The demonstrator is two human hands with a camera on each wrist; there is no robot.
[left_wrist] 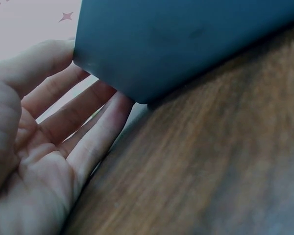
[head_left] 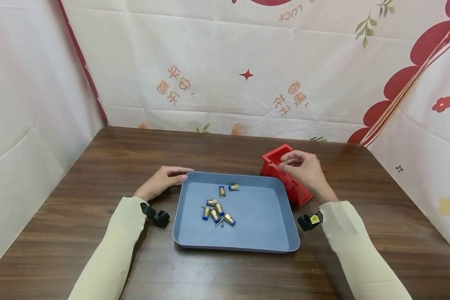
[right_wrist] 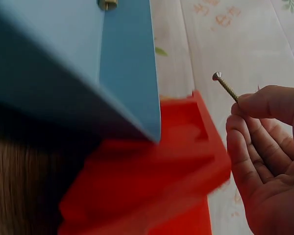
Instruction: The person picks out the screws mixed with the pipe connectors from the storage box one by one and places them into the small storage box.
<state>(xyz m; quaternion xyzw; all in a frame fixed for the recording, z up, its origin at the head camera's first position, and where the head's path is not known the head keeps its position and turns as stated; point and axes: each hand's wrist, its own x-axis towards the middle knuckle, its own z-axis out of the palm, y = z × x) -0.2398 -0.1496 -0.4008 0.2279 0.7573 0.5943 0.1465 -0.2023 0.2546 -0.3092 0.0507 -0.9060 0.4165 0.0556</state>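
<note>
My right hand pinches a screw between thumb and fingertips, its head pointing away from the hand. In the head view that hand overlaps a red plastic box, holding the screw above the box's open top. My left hand holds the far left corner of a blue-grey tray, thumb and fingers around the corner. Inside the tray lie several brass push-in fittings with blue collars, most in a cluster left of the middle. A few loose screws lie among them.
The red box stands at an angle against the tray's right side, close to it. Both rest on a dark wood table. A patterned white cloth hangs behind the table and along both sides.
</note>
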